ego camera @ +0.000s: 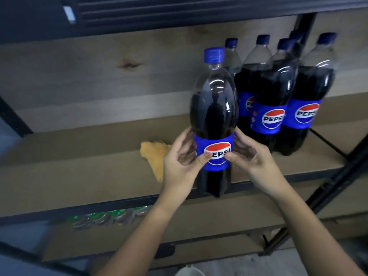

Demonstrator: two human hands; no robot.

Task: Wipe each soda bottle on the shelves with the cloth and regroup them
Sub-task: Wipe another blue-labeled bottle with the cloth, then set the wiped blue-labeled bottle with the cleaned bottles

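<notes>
A soda bottle [214, 116] is held upright in both hands at the front edge of the shelf [79, 176].

The bottle is gripped at its blue label, the left hand [181, 162] curled round one side and the right hand [249, 156] round the other, thumbs pressed on the logo. The orange cloth [155, 154] lies on the shelf just behind the left hand and is not held. Five more bottles [278, 100] are grouped at the right, well back. The step is judged to be regrouping: the bottle is best kept vertical, carried low, and set down label forward, just beside the group without knocking it.
</notes>
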